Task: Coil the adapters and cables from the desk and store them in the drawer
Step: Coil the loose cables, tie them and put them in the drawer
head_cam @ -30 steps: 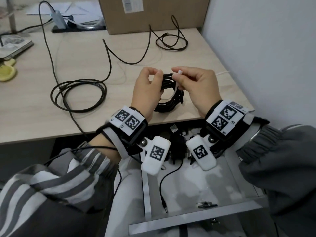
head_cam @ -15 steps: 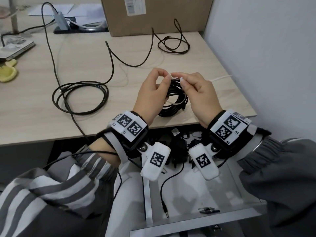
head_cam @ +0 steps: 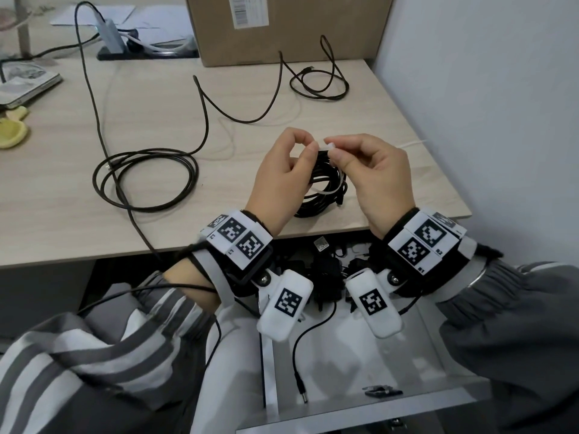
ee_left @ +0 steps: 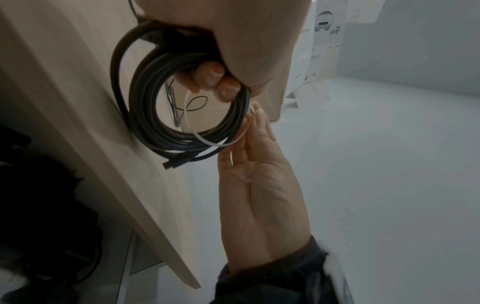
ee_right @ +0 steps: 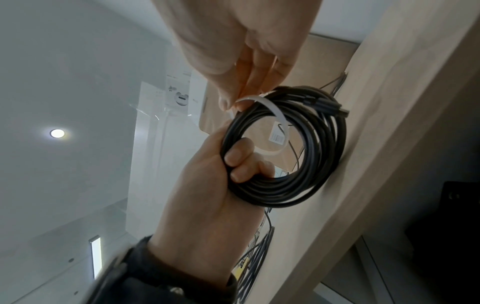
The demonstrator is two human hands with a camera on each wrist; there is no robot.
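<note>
Black cable coil (head_cam: pixel 326 189) held upright just above desk (head_cam: pixel 156 136) front edge, left hand (head_cam: pixel 279 186) curled through it. Right hand (head_cam: pixel 372 180) pinching white tie (head_cam: pixel 329 148), now drawn nearer left fingertips than a second ago. Bundle nearly secured; drawer (head_cam: pixel 360 355) open directly below desk.

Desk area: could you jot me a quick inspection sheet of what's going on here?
Surface: light wooden desk; open drawer below it.
Job's things: coiled black cable held over the desk edge, white tie looped around it.
Clutter: cardboard box, yellow object.
Hands: left hand grips the coil; right hand pinches the tie.
Cables: loose black cable; smaller black cable near the box.
Surroundings: white wall.
</note>
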